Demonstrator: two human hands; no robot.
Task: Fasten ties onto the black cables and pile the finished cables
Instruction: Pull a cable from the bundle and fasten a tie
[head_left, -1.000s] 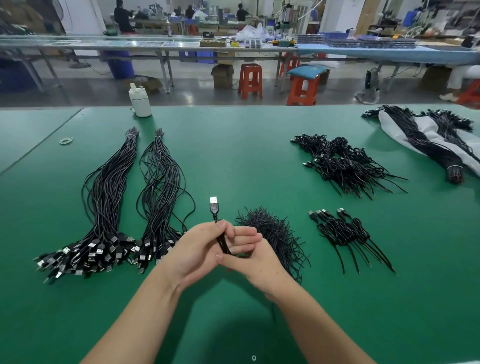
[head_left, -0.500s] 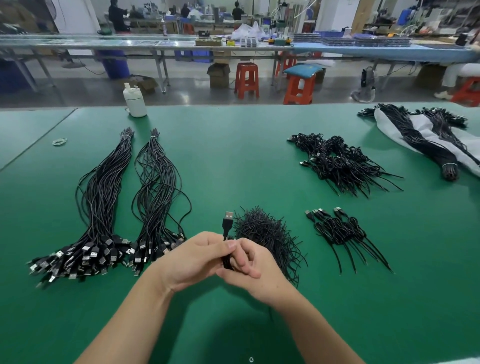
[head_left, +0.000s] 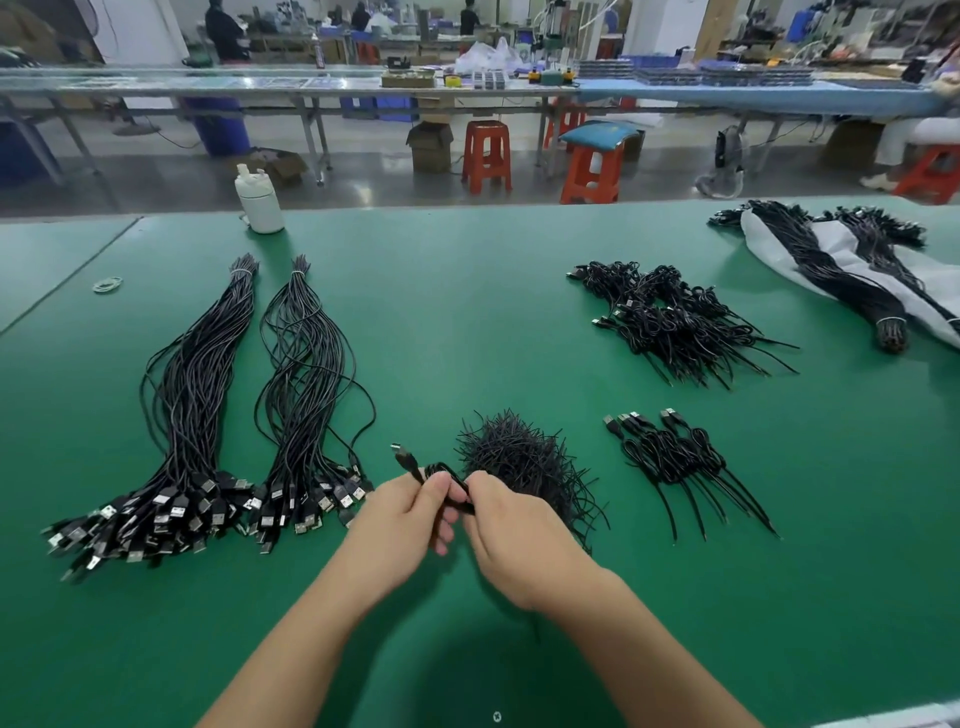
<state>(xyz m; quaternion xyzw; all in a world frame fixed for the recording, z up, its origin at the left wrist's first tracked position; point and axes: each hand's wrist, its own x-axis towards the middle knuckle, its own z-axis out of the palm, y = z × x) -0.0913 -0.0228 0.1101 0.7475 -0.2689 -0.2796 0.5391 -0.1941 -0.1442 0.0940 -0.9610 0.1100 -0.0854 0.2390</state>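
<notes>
My left hand (head_left: 402, 519) and my right hand (head_left: 511, 535) meet at the table's near middle and both pinch one coiled black cable (head_left: 436, 475). Its USB plug (head_left: 404, 458) sticks out up and to the left. Just behind my right hand lies a heap of black ties (head_left: 524, 460). A small pile of tied cables (head_left: 675, 457) lies to the right of it, and a larger pile of tied cables (head_left: 670, 322) sits farther back. Two long bundles of loose cables (head_left: 192, 415) (head_left: 306, 395) lie on the left.
The green table (head_left: 467, 312) carries a white bottle (head_left: 258, 200) at its far edge, a rubber band (head_left: 107, 284) at the far left, and banded cable bundles on a white bag (head_left: 841, 265) at the far right. Stools and benches stand beyond the table.
The cable's plug has tipped from pointing up to pointing left. The cable is now folded into a loop between both hands, which have stayed near the tie heap.
</notes>
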